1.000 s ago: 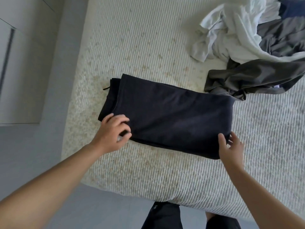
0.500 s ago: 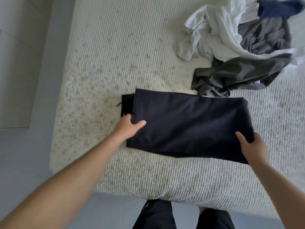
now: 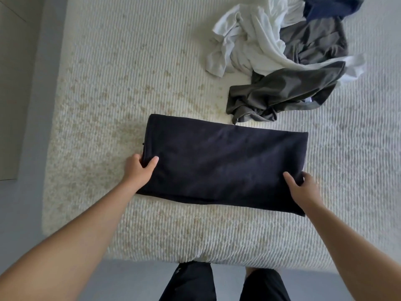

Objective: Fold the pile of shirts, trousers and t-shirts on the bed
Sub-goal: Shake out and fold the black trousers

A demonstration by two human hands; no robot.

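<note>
Both hands pinch the dark folded garment, maybe trousers (image 3: 225, 161): left hand (image 3: 141, 168), right hand (image 3: 300, 187). Uneven lifting could make the layers slide open.

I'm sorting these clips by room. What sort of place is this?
Most likely a bedroom: a bed with a ribbed cream cover, a loose pile of clothes on it, and pale cupboard-like panels beside it.
</note>
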